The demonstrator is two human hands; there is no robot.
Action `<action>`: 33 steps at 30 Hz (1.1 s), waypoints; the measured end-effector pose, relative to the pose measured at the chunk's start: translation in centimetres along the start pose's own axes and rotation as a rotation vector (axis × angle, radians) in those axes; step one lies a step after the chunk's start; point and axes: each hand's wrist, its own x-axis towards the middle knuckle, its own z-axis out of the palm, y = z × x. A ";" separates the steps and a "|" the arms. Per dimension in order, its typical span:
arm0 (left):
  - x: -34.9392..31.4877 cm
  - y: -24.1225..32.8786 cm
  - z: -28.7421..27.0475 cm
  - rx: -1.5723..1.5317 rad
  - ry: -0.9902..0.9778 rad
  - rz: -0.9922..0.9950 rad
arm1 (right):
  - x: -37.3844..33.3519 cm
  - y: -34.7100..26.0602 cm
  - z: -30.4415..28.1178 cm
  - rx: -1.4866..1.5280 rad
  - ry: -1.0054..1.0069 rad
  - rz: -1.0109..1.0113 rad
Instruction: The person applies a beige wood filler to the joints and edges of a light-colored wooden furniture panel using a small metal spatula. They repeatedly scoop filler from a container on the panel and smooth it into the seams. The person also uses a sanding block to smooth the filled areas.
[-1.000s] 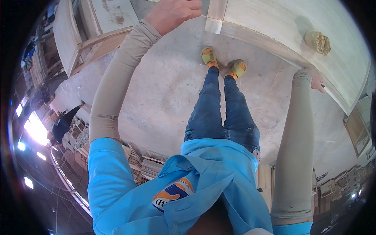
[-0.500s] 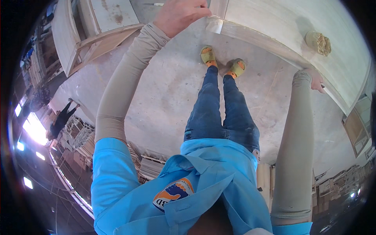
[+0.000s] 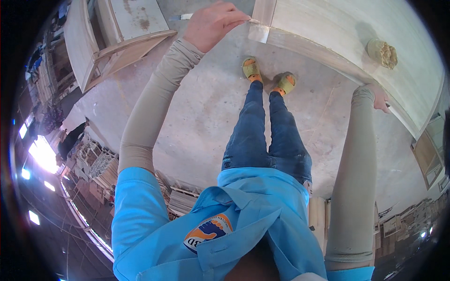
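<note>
My left hand is closed, finger and thumb pinched together at the near left corner of a large pale wooden panel. From the other side of this fist sticks a slim tool with a white shaft and a flat greyish end; its exact kind is unclear. At the panel's curved front edge on the right, my right hand grips the rim, some fingers hidden by the wood. A roll of yellowish tape, rough at its end, stands on the panel.
Another wooden frame piece with a stained white board stands at the far left. Below me is the concrete floor. Stacked wooden parts lie at left, and a wooden cabinet-like piece at right. A person is in the left background.
My left hand has shifted slightly down in the picture along the panel's corner, and more of the slim tool shows. My right hand stays at the front edge.
</note>
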 end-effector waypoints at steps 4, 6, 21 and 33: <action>0.0 0.1 -0.1 -0.128 0.079 0.007 | -0.6 -0.4 -0.5 0.006 0.010 -0.007; 0.3 0.3 -0.3 -0.140 0.067 0.008 | 0.2 -0.1 -0.1 0.013 0.021 -0.011; -1.1 -2.0 1.0 -0.074 0.077 0.024 | 0.3 0.2 0.2 0.061 -0.029 0.008; 0.9 -1.7 0.9 -0.103 0.170 0.240 | -0.1 -0.1 -0.2 0.076 0.019 0.037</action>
